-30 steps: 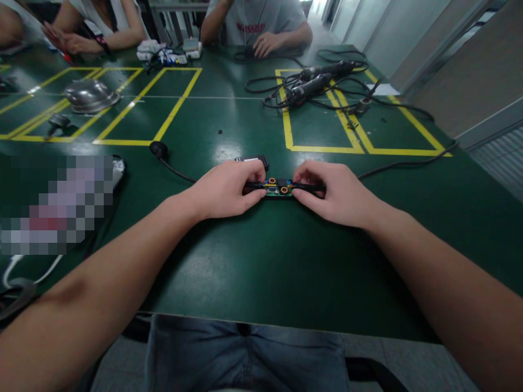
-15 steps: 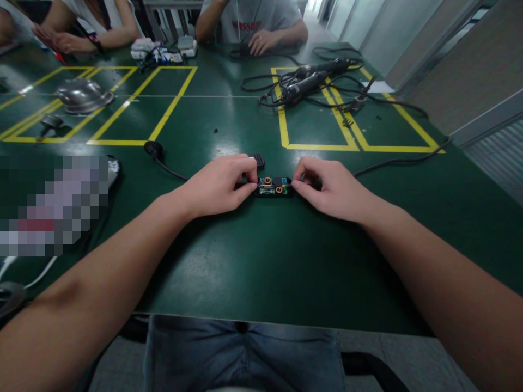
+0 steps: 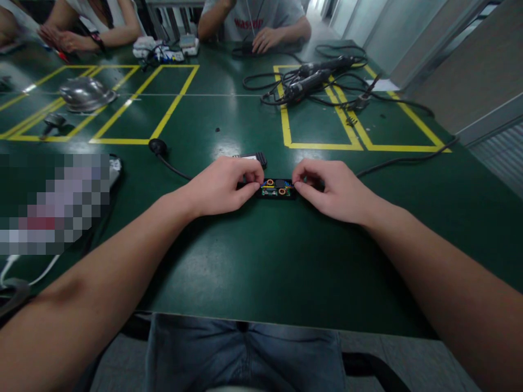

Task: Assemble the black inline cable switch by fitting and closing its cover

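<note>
Left hand (image 3: 224, 185): fingers pinched, thumb toward forefinger, apparently grasping the end of the round black plug cable (image 3: 177, 172) where it meets the case; the fingertips mask the exact contact. Right hand (image 3: 332, 189): same pinch, mirrored, apparently on the end of the thin black cord (image 3: 402, 161) that runs off beyond the fingers to the right.

The slim black plastic case (image 3: 278, 196) lies open side up on the glossy green tabletop (image 3: 261, 261), between the two sets of fingertips. Inside it: a green circuit board (image 3: 270, 191) with copper-coloured ring coils (image 3: 280, 190), and thin blue and yellow wires (image 3: 268, 187) leading toward the fingers. Judgement: a pinch at each end steadies the case and checks any twist from the cables, while leaving the board uncovered to the eye.

A ribbed black plastic piece (image 3: 261, 159) lies just behind the left fingers, not held; likely parked within reach. The round black plug (image 3: 157, 147) rests farther left of those fingers. Black cylindrical tools (image 3: 308, 85) lie well beyond the right fingers, presumably kept out of the way.
</note>
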The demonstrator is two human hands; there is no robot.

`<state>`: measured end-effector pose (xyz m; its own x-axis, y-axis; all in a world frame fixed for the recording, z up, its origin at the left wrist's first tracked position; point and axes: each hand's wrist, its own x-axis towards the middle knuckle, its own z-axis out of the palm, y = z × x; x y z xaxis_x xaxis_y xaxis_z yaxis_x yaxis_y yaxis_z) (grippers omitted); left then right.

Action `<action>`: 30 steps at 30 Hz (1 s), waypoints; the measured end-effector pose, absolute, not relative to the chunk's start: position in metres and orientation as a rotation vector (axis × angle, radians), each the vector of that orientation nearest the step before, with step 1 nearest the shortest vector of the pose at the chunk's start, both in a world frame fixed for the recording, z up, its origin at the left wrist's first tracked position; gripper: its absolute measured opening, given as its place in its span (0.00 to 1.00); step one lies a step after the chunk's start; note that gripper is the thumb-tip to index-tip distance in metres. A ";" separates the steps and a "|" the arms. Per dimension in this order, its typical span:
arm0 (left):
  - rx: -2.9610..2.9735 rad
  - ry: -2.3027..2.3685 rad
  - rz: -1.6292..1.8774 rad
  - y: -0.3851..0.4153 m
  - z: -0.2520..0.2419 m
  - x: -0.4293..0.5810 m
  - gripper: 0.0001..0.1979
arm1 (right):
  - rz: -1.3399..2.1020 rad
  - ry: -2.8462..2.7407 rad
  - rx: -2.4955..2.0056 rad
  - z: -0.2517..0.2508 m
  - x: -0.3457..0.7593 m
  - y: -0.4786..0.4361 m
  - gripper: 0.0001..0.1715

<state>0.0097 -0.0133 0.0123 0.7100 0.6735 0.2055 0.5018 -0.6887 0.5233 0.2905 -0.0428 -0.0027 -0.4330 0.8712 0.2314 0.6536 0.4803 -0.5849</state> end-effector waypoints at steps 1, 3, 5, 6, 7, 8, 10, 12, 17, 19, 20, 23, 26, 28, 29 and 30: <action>2.484 0.909 0.532 -0.013 0.013 0.009 0.08 | 0.566 -2.220 -1.262 -0.003 0.290 -0.043 0.03; 2.491 0.914 0.524 -0.013 0.014 0.009 0.08 | 0.561 -2.219 -1.259 -0.003 0.290 -0.043 0.03; 2.498 0.917 0.517 -0.013 0.015 0.010 0.08 | 0.553 -2.222 -1.253 -0.003 0.289 -0.043 0.04; 2.501 0.922 0.512 -0.014 0.015 0.010 0.08 | 0.548 -2.225 -1.251 -0.003 0.289 -0.043 0.04; 2.504 0.930 0.507 -0.014 0.015 0.010 0.08 | 0.544 -2.225 -1.250 -0.004 0.289 -0.043 0.03; 2.507 0.938 0.504 -0.014 0.015 0.010 0.08 | 0.540 -2.221 -1.250 -0.004 0.289 -0.043 0.03; 2.512 0.950 0.502 -0.014 0.014 0.011 0.07 | 0.532 -2.210 -1.255 -0.005 0.289 -0.043 0.03; 2.518 0.952 0.503 -0.014 0.013 0.010 0.07 | 0.534 -2.201 -1.272 -0.006 0.290 -0.043 0.03; 2.552 0.942 0.533 -0.009 0.011 0.007 0.05 | 0.577 -2.194 -1.285 -0.006 0.295 -0.039 0.06; 2.563 0.923 0.543 -0.007 0.012 0.005 0.06 | 0.558 -2.200 -1.257 -0.006 0.296 -0.037 0.07; 2.567 0.916 0.544 -0.006 0.012 0.004 0.07 | 0.552 -2.203 -1.244 -0.006 0.296 -0.036 0.08; 2.581 0.926 0.549 -0.007 0.011 0.005 0.08 | 0.547 -2.207 -1.233 -0.007 0.296 -0.035 0.09; 2.619 0.947 0.565 -0.009 0.008 0.009 0.09 | 0.509 -2.213 -1.235 -0.009 0.294 -0.037 0.08; 2.662 0.946 0.575 -0.010 0.006 0.011 0.09 | 0.489 -2.215 -1.228 -0.011 0.293 -0.038 0.08; 2.682 0.946 0.591 -0.011 0.006 0.012 0.09 | 0.484 -2.217 -1.220 -0.012 0.292 -0.038 0.07; 2.699 0.945 0.620 -0.012 0.005 0.013 0.09 | 0.479 -2.217 -1.213 -0.012 0.291 -0.039 0.06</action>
<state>0.0131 -0.0124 0.0050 0.7051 0.6342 0.3172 0.5435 -0.7707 0.3327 0.2915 -0.0392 -0.0123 -0.4325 0.8493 0.3026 0.6486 0.5263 -0.5498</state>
